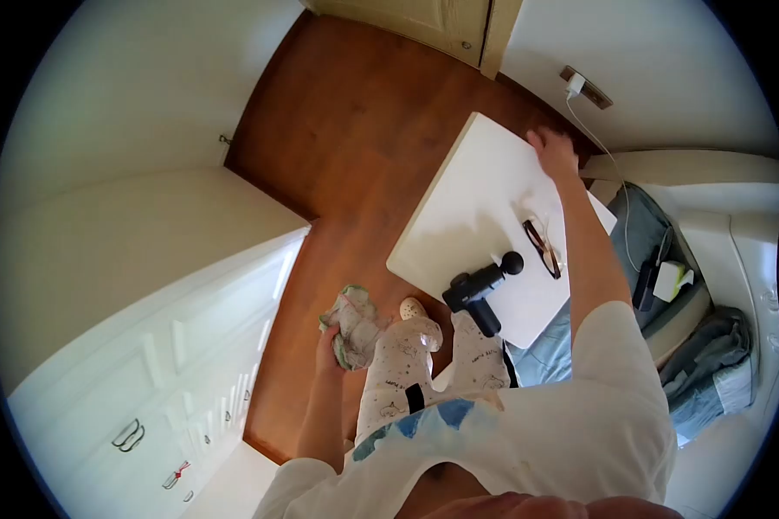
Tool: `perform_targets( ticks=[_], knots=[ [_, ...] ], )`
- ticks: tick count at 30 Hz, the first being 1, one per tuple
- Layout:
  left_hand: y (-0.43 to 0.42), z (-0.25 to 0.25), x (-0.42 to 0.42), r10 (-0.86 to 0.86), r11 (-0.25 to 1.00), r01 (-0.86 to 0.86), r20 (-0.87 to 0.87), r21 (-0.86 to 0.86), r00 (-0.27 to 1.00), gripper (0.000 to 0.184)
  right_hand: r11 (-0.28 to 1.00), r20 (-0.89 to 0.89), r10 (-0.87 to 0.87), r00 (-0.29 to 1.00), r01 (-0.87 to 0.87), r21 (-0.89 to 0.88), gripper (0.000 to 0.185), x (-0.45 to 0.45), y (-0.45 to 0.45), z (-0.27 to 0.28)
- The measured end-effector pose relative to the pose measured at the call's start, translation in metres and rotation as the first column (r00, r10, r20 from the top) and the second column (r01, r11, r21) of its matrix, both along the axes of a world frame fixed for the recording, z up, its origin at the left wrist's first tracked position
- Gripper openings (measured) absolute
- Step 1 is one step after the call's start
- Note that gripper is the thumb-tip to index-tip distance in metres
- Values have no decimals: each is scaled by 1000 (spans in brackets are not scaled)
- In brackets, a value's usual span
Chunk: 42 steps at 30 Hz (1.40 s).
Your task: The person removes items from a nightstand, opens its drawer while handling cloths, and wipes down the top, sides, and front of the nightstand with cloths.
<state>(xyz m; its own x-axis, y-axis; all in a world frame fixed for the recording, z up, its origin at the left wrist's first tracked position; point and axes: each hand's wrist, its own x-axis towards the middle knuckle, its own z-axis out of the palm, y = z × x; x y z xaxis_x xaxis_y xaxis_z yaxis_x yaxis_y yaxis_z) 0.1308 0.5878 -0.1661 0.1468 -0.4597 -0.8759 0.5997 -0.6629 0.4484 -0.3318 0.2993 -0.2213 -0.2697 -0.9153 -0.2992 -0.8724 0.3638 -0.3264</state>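
Note:
A crumpled pale cloth with green edges [355,330] is bunched in my left hand [327,350], out over the floor beside my knee. My right arm stretches across the white table [467,195]. At the table's far right edge, my right hand [556,154] has its fingers curled over the rim, partly hidden and a little blurred. On the tabletop lie a black massage gun [480,290], close to my legs, and a pair of dark-framed glasses [542,249] beside my right forearm.
Wooden floor [346,112] runs to a door [415,22]. White drawers and cabinet doors [190,355] line the left. A white charger [576,84] is plugged into the wall, its cable trailing to the right. Grey-blue bedding [645,221] and a tissue pack [669,281] are at right.

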Motion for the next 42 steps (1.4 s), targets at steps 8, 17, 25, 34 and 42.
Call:
perform_targets(
  ticks=[8, 17, 25, 34, 42],
  knots=[
    [-140, 1, -57, -143, 961, 202, 282, -191, 949, 43, 964, -106, -41, 994, 67, 255, 60, 13, 2, -16],
    [-256, -95, -202, -418, 680, 733, 835, 26, 359, 21, 999, -147, -32, 989, 35, 16, 45, 13, 5, -35],
    [-271, -111, -196, -471, 764, 617, 493, -186, 732, 30, 996, -148, 7, 989, -20, -83, 38, 8, 11, -46],
    [-315, -119, -178, -723, 628, 727, 136, -277, 677, 49, 992, -155, 29, 988, -47, -114, 33, 6, 14, -49],
    [-402, -147, -241, -787, 380, 821, 317, -426, 529, 48, 990, -136, 45, 990, -62, -129, 34, 7, 12, -48]
  ],
)
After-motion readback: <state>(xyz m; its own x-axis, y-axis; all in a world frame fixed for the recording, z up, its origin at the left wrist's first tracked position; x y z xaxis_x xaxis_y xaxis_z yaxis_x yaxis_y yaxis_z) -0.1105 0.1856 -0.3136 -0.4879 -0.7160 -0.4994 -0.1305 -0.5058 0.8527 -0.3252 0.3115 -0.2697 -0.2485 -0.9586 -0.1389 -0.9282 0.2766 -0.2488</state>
